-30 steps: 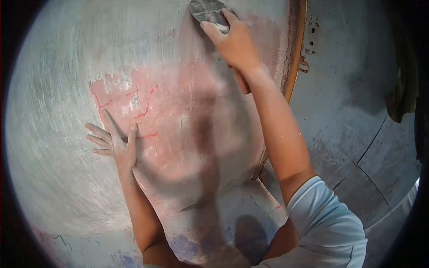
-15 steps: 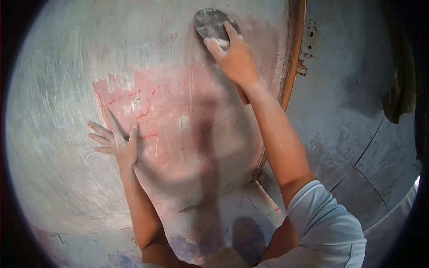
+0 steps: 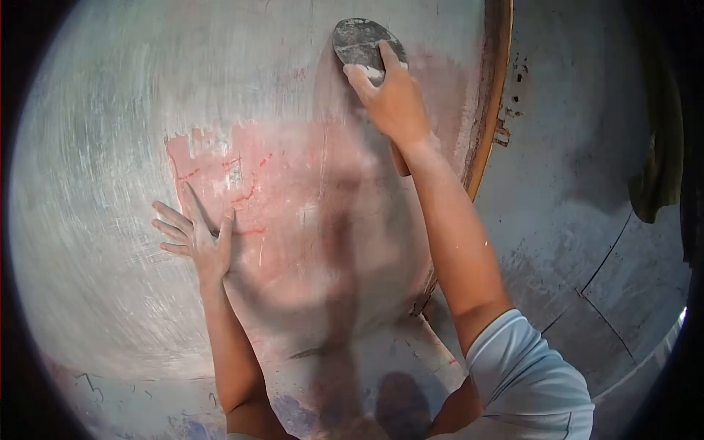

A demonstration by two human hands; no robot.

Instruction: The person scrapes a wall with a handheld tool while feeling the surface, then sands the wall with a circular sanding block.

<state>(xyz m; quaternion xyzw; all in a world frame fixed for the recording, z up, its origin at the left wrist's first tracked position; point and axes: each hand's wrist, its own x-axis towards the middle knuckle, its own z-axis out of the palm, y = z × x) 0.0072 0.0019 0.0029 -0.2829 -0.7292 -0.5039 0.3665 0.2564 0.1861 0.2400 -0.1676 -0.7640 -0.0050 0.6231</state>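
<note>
Up against the grey and pink panel (image 3: pixel 293 154), my right hand (image 3: pixel 396 103) grips a dark, oval-headed, paddle-like tool (image 3: pixel 359 40). Its brown handle end (image 3: pixel 400 160) sticks out below my wrist. Thumb and index finger press on the head, where a pale smear shows; the remaining fingers are hidden. Lower and to the left, my left hand (image 3: pixel 209 246) lies with spread fingers against the panel, holding nothing. It is beside the left edge of the pink patch, which bears red marks (image 3: pixel 246 196).
A brown edge strip (image 3: pixel 484 147) bounds the panel on the right. Beyond it stands a grey-blue surface (image 3: pixel 543 220) with small holes and dark seams. Dark olive cloth-like material (image 3: pixel 656 176) hangs at far right. Purple-stained surface (image 3: pixel 293 414) lies below.
The view has shifted slightly, so panel and hands sit a little further right and lower. The right hand keeps its grip on the tool near the top; the left stays spread.
</note>
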